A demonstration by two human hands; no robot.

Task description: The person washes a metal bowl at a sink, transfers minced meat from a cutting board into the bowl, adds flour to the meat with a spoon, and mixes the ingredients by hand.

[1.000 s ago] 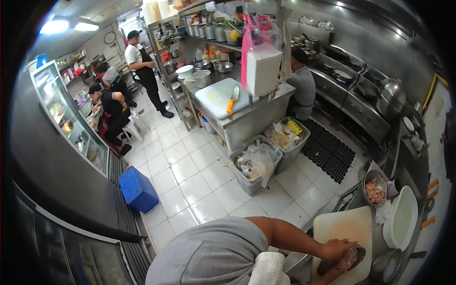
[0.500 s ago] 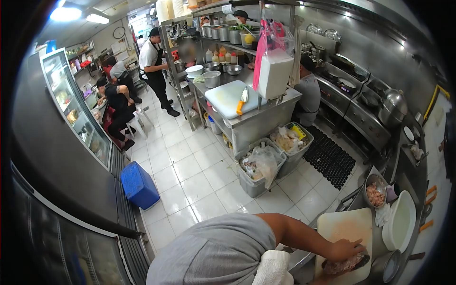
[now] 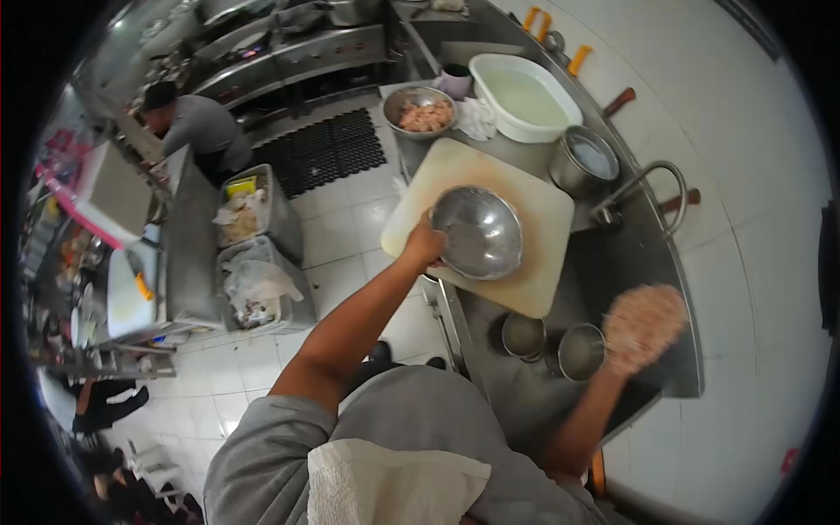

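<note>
My left hand (image 3: 424,243) grips the left rim of a shiny steel mixing bowl (image 3: 477,232). Its inside faces me and looks bare apart from some smears. The bowl is over a stained white cutting board (image 3: 538,206); whether it touches the board I cannot tell. Out to the right, past the sink, a pale pink mass of raw minced meat (image 3: 647,328) is held up by my right hand (image 3: 617,367). The meat is blurred and hides most of those fingers.
Two small metal pots (image 3: 580,352) stand in the sink by a curved tap (image 3: 669,171). Beyond the board are a steel bowl of meat pieces (image 3: 424,112), a white tub (image 3: 525,96) of liquid and a steel pot (image 3: 584,162). Waste bins (image 3: 267,280) stand left; a person (image 3: 197,131) works behind them.
The view has swung right and down to the counter. My left hand, earlier on the meat on the board, now holds a steel bowl. The meat is now in my right hand.
</note>
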